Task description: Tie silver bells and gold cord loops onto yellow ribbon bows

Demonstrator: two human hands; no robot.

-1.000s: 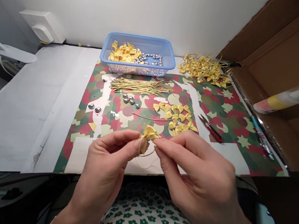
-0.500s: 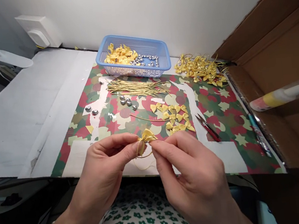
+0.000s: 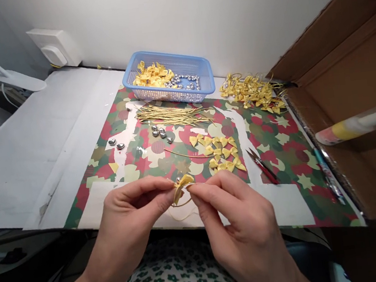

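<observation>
Close in front of me, a yellow ribbon bow (image 3: 182, 187) with a small silver bell (image 3: 178, 179) at its middle is pinched by my left hand (image 3: 138, 211), thumb against forefinger. A thin gold cord (image 3: 183, 203) loops below the bow. My right hand (image 3: 240, 214) pinches this cord just right of the bow. Beyond the hands, several yellow bows (image 3: 221, 150) lie in rows on the mat, with a single gold cord (image 3: 186, 153) stretching out to their left. Several silver bells (image 3: 162, 134) sit behind it.
A blue basket (image 3: 171, 92) at the back holds yellow bows and silver bells. Before it lies a bundle of gold cords (image 3: 171, 114). Finished-looking bows with cords are heaped (image 3: 252, 92) at the back right. Red-handled snips (image 3: 265, 168), a glue bottle (image 3: 351, 128) and a cardboard box (image 3: 353, 61) are at right.
The bow has turned in my fingers, so the bell now shows on its upper far side. Both hands stay close together, still pinching. The view has tilted slightly.
</observation>
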